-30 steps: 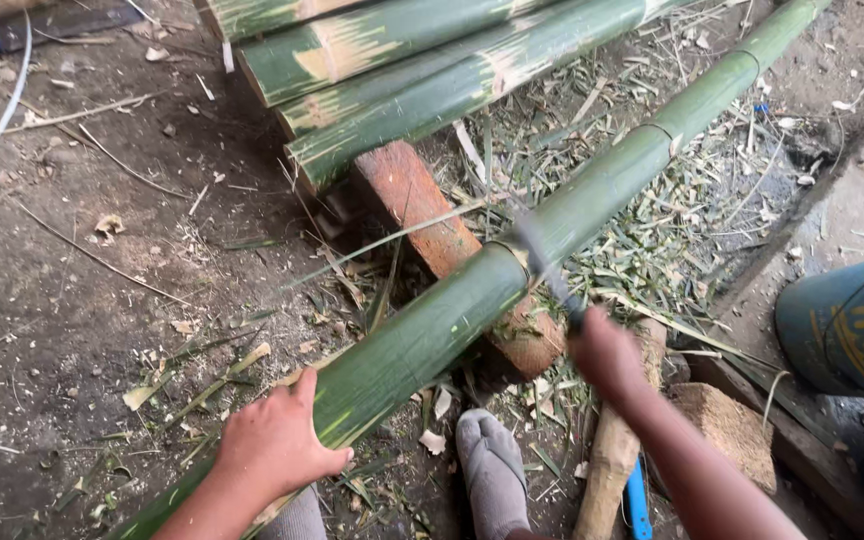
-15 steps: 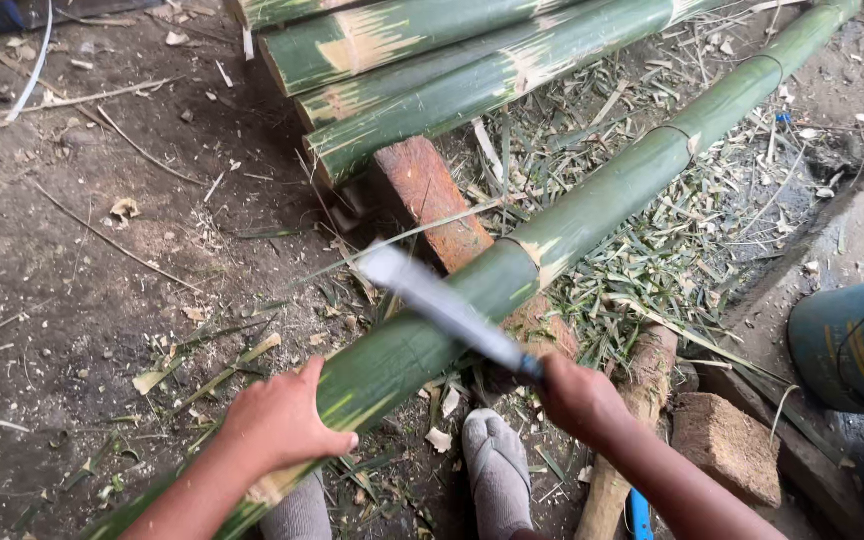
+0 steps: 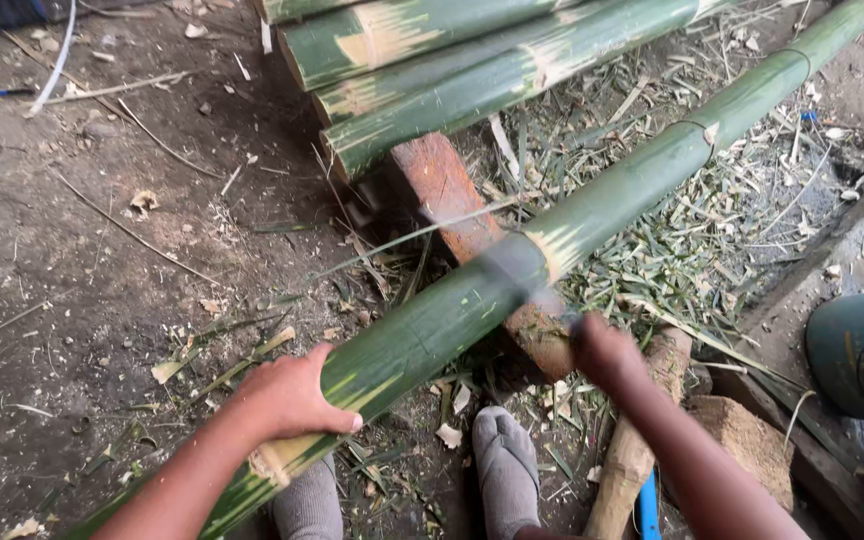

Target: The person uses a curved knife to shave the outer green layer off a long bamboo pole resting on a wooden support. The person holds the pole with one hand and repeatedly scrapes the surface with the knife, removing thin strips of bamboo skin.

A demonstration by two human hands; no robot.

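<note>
Changed since half a second ago: the blade (image 3: 517,280), then raised clear above the pole, is now down against it, blurred, at the pale node above the block; the right hand (image 3: 604,350) has dropped with it. The left hand (image 3: 297,395) is unmoved.

Hands, two. Left: closed over the top of the pole near its lower end, fingers wrapped, thumb toward the wrist. Right: fisted on the blade's handle, just beside the pole on its right.

Long green pole (image 3: 592,215), one: lies diagonally from lower left to upper right, resting across the block, under the left hand.

Cut bamboo lengths (image 3: 472,70), three counted at the top, stacked side by side, pale scraped patches on the green skin, ends facing left.

Reddish wooden block (image 3: 442,190), one, under the pole, its near end beside the right hand.

Feet in grey socks (image 3: 505,465), two, below the pole.

Round wooden stick (image 3: 642,430), one, right of the feet; brown lump (image 3: 747,440), one, beside it.

Container: one blue drum (image 3: 862,350) at the right edge with a yellow patch on its wall; contents not visible.

Shavings (image 3: 712,250): green and pale strips littered on the dirt right of the pole, too many to count.
</note>
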